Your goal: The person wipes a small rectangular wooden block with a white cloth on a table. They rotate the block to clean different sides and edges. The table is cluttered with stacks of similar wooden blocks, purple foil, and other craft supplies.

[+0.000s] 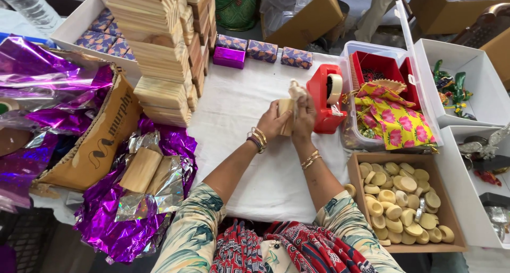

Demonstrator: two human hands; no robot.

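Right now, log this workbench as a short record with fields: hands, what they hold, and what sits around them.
left hand: grips a small wooden block from its left side
right hand: presses on the same block's right side
surface: white cloth
right of the hands: red tape dispenser
near right: cardboard tray of pale round discs
far left: stack of wooden blocks
near left: purple foil with wooden pieces lying on it

Under my hands the desk (239,108) wears matt white cloth, beside rough pale wooden blocks (159,55), crinkled glossy purple foil (48,81), a shiny red plastic tape dispenser (323,100) and a matt cardboard tray (355,172).
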